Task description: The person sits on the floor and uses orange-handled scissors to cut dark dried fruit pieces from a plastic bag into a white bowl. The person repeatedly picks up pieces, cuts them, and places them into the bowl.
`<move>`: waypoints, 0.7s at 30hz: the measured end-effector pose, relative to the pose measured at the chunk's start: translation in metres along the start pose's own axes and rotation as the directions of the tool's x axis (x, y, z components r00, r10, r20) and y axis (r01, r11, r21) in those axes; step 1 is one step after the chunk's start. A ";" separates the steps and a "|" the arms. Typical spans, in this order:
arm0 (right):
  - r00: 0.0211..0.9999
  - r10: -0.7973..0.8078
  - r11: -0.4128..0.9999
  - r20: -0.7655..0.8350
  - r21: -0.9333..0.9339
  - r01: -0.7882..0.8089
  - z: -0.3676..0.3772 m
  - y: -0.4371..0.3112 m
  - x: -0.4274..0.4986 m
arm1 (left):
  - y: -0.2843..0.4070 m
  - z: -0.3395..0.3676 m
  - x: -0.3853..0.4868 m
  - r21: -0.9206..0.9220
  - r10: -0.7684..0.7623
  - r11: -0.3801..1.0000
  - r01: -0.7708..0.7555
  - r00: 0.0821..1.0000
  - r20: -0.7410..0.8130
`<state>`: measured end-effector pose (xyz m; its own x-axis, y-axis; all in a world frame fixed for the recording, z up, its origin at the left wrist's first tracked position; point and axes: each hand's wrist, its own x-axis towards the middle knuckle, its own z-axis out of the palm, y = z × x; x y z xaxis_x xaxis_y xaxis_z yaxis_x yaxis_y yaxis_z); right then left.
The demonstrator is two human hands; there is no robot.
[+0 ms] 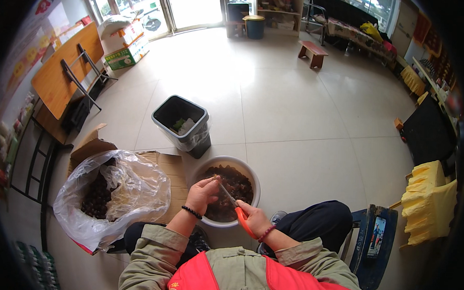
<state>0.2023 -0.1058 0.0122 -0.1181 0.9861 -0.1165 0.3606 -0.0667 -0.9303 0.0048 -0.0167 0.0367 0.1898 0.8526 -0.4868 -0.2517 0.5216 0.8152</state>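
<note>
Over a white basin [256,176] on the floor, my left hand [200,195] pinches a small brownish piece [216,176] between thumb and fingers. It is too small to identify. My right hand [257,222] grips orange-handled scissors [244,223], whose metal blades reach up to my left fingertips; whether the blades are parted is unclear. Dark reddish-brown cut pieces [236,179], perhaps of dried fruit, fill much of the basin. To the left, a cardboard box [172,175] lined with a clear plastic bag [138,187] holds many dark round fruits [96,197], probably dried dates.
Behind the basin stands a grey bin [199,145] with a bag liner and some waste inside. A phone [376,236] lies on a blue wooden stool [361,241] at my right. Farther off are a small red bench [312,52] and a folding table [66,72] leaning at left.
</note>
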 end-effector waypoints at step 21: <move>0.999 0.036 0.955 0.005 0.293 -0.036 0.004 0.013 0.007 | 0.002 -0.005 0.005 -0.219 0.053 0.975 -0.032 0.995 0.088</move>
<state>0.2025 -0.1003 -0.0025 -0.1098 0.9823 -0.1516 0.0776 -0.1436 -0.9866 0.0001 -0.0114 0.0343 0.2588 0.8728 -0.4138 -0.4597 0.4881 0.7419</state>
